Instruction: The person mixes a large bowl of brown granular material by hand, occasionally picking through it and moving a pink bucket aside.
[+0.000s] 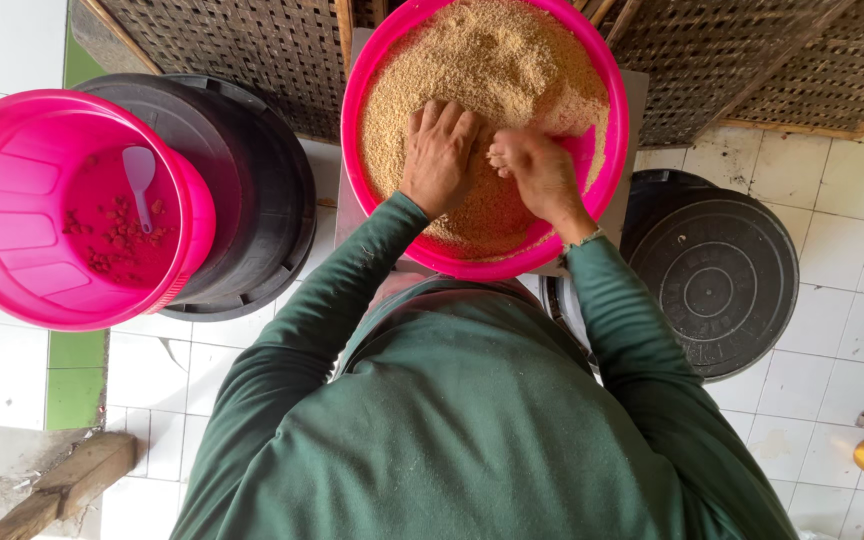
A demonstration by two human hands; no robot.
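A large pink basin (607, 150) stands in front of me, filled with tan, crumbly grain (482, 60). My left hand (437, 155) lies flat, palm down, pressed into the grain near the basin's middle. My right hand (537, 170) is beside it, fingers curled and dusted with grain, seeming to pinch a clump. Both arms wear dark green sleeves.
At the left, a pink bucket (12, 230) with reddish crumbs and a white scoop (139, 180) rests on a black bin (252, 190). A black round lid (717, 285) sits at the right. Woven lattice panels (252, 50) stand behind. The floor is white tile.
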